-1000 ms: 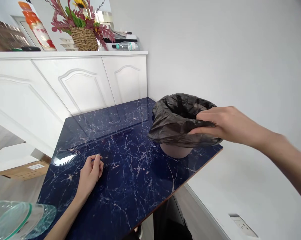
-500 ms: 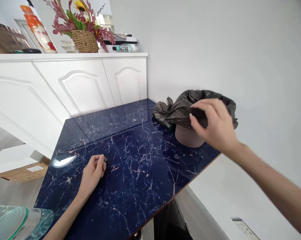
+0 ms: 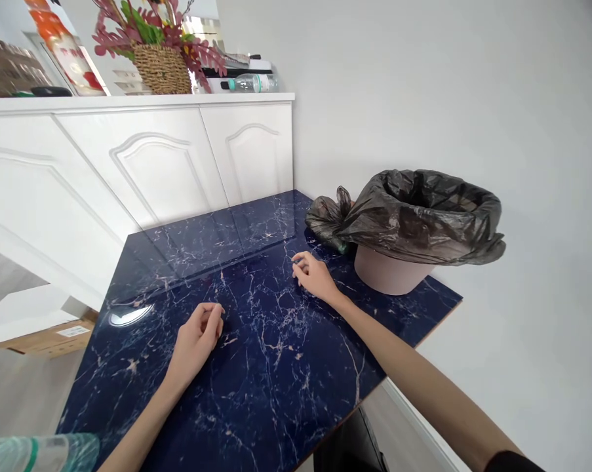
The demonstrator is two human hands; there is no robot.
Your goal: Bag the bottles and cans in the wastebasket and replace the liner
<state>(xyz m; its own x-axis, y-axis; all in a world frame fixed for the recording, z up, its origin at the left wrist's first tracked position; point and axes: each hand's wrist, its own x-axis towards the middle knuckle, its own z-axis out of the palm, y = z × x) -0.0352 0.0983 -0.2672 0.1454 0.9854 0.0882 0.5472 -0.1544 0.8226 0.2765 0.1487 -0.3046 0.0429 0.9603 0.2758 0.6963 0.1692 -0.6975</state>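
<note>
My left hand (image 3: pixel 198 337) rests on the dark blue marbled tabletop (image 3: pixel 256 393). Its fingers are curled in with the thumb against them, and no object shows in it. Farther right, my right hand (image 3: pixel 315 275) is low over the same tabletop, fingers loosely bent and apart, holding nothing that I can see. Just beyond it stands a pinkish bin (image 3: pixel 391 270) lined with a black plastic bag (image 3: pixel 418 223), whose mouth is spread over the rim. A bunched, knotted part of black plastic (image 3: pixel 328 219) lies at the bin's left side.
A clear plastic bottle (image 3: pixel 40 452) with a green band is at the lower left. White cabinets (image 3: pixel 151 174) stand behind the table, bearing a flower basket (image 3: pixel 162 69) and a lying bottle (image 3: pixel 254 83). A cardboard box (image 3: pixel 50 337) is on the floor. A wall borders the right.
My right hand has moved left and down from in front of the bin to the tabletop. My left hand stays curled on the table. The view has shifted slightly.
</note>
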